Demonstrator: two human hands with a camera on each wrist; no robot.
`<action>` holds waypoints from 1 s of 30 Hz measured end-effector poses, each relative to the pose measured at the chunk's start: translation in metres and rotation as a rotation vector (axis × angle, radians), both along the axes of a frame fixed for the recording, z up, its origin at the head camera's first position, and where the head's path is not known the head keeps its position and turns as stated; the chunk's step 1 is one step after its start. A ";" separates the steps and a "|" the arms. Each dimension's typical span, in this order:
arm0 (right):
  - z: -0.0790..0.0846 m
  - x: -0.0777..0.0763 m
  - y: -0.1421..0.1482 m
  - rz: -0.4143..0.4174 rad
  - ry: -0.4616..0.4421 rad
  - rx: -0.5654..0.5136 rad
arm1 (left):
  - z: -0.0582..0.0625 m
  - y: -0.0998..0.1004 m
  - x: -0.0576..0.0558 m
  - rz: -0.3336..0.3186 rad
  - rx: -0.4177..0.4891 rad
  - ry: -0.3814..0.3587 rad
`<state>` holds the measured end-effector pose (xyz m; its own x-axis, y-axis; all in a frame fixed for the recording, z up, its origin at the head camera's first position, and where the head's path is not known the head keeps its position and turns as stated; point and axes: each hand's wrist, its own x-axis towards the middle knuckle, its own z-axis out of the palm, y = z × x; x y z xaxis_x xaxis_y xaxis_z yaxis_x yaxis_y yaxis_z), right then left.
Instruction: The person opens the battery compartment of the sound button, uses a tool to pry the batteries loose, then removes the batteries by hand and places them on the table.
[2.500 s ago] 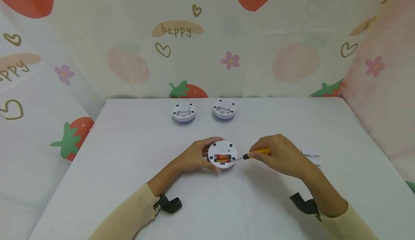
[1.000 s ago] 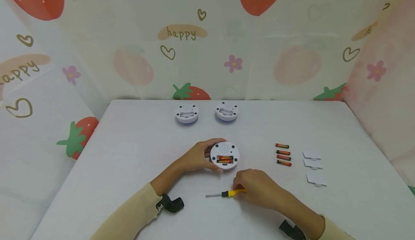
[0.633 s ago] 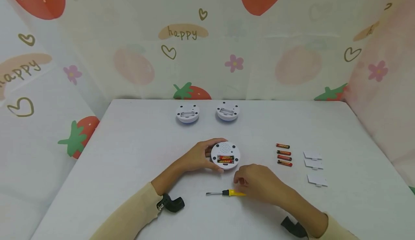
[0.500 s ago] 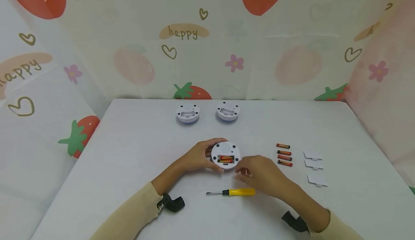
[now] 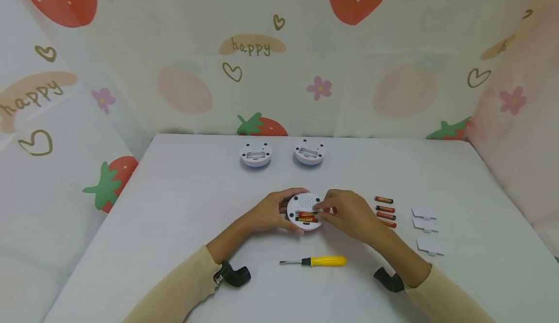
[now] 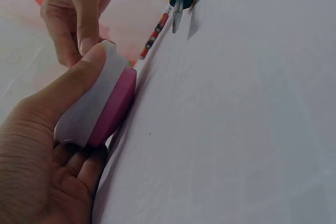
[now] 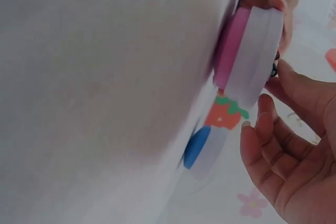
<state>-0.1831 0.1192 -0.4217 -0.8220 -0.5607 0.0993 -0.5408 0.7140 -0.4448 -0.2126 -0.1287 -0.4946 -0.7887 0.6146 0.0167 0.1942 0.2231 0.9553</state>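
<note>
My left hand (image 5: 271, 211) grips the rim of a round white device (image 5: 304, 201), its vented underside turned up and its battery compartment uncovered. A pink lower part (image 6: 116, 106) shows in the left wrist view. Two red-and-black batteries (image 5: 305, 219) sit side by side in the compartment. At their right end, my right hand (image 5: 351, 214) pinches one battery (image 7: 274, 70) between thumb and forefinger, the other fingers loosely curled. A screwdriver (image 5: 325, 262) with a yellow handle lies on the table in front of the device, its blade pointing left.
Two similar white devices (image 5: 255, 155) stand at the back with bare battery compartments. Several loose batteries (image 5: 385, 208) lie in a column to the right, partly behind my right hand. Beyond them are three white battery covers (image 5: 430, 245) on the white table (image 5: 196, 177).
My right hand has laid the screwdriver on the table, let it go, and moved up to the batteries in the device. My left hand keeps its grip on the device.
</note>
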 end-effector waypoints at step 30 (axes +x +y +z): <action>0.001 0.007 -0.010 0.019 0.200 0.124 | 0.003 0.000 0.001 0.018 -0.047 0.005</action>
